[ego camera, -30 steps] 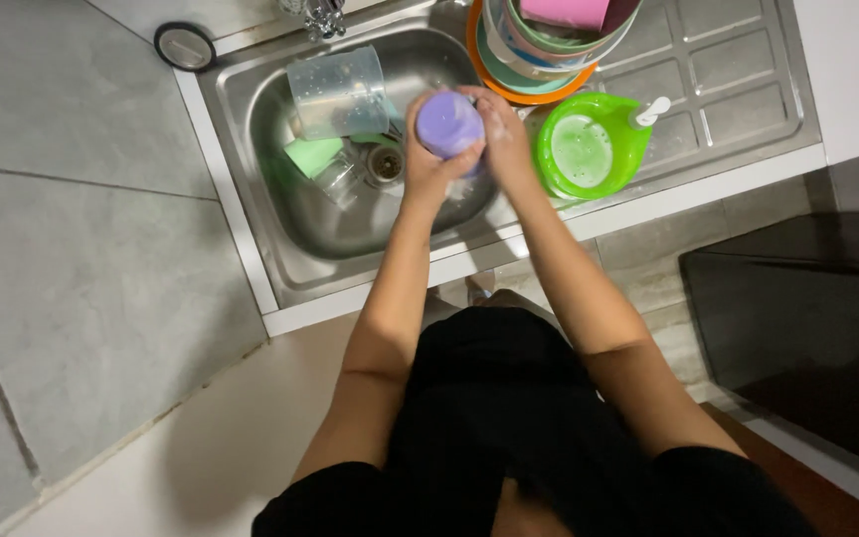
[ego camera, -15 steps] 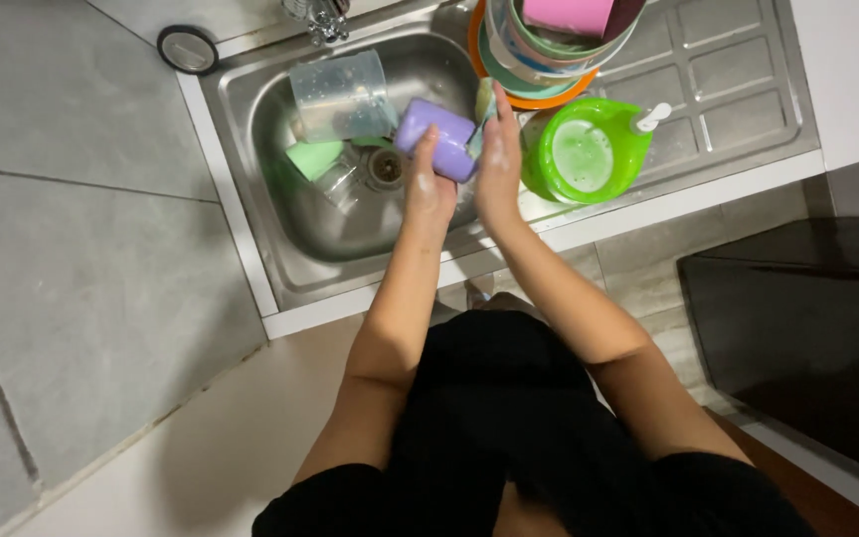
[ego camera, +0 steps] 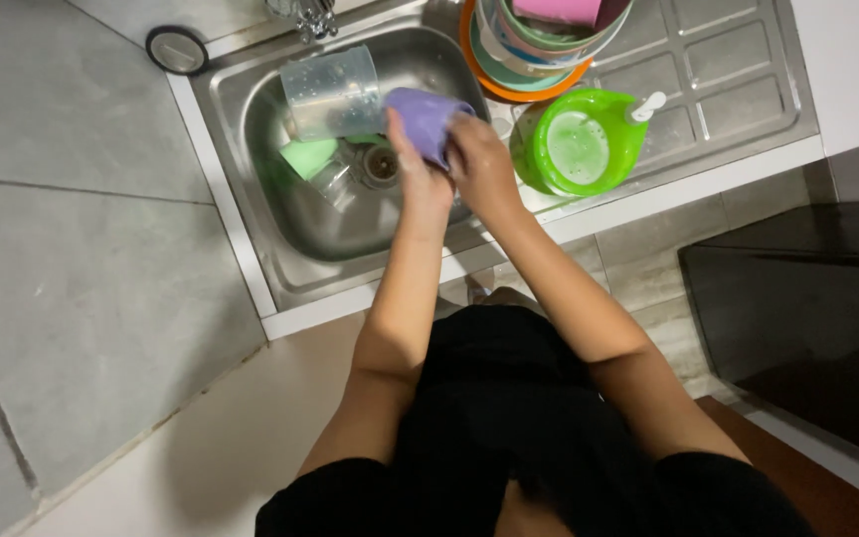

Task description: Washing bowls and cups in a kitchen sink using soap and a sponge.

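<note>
A purple plastic cup [ego camera: 424,117] is held over the steel sink [ego camera: 251,209], tipped on its side. My left hand [ego camera: 418,177] grips it from below and my right hand [ego camera: 479,164] is closed on its right side. In the basin under the hands lie a clear plastic jug [ego camera: 332,91], a pale green piece [ego camera: 308,156], a small glass [ego camera: 335,182] and the drain [ego camera: 381,165].
A green bowl-shaped container [ego camera: 577,142] with a white pump top stands on the steel drainboard [ego camera: 738,89]. Behind it is a stack of coloured bowls and plates [ego camera: 539,35]. A round black plug [ego camera: 177,50] lies on the grey counter [ego camera: 72,249]. A tap [ego camera: 305,12] is at the top edge.
The purple cup has been turned from mouth-up to lying on its side. Both hands have shifted slightly left around it, staying over the sink.
</note>
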